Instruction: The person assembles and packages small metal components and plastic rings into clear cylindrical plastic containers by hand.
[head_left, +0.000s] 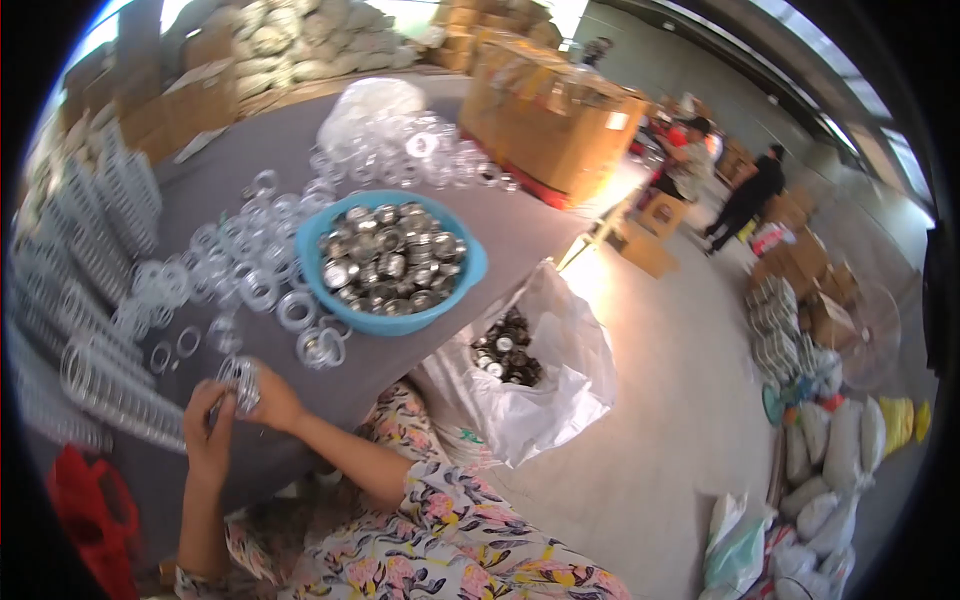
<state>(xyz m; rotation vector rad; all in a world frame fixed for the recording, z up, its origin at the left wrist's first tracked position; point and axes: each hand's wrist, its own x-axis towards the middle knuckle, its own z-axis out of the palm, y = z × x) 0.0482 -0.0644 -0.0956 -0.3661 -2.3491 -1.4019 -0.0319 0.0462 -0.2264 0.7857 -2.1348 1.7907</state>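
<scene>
My left hand [208, 428] and my right hand [274, 402] meet over the near left part of the grey-covered table [400, 360]. Between their fingers is a clear plastic ring [238, 374] that has a shiny look; whether a metal part sits inside it is too small to tell. Both hands are closed on it. Just beyond them lie loose clear plastic rings [258, 288], scattered and overlapping. A blue basin [392, 325] full of shiny round metal parts [392, 255] stands to the right of these rings.
Tall stacks of clear rings [105, 385] line the table's left side. A large cardboard box [545, 120] and a white plastic bag [370, 105] are at the far end. An open white sack [560, 390] of dark metal parts hangs low by my right side. Other people [745, 195] stand farther off.
</scene>
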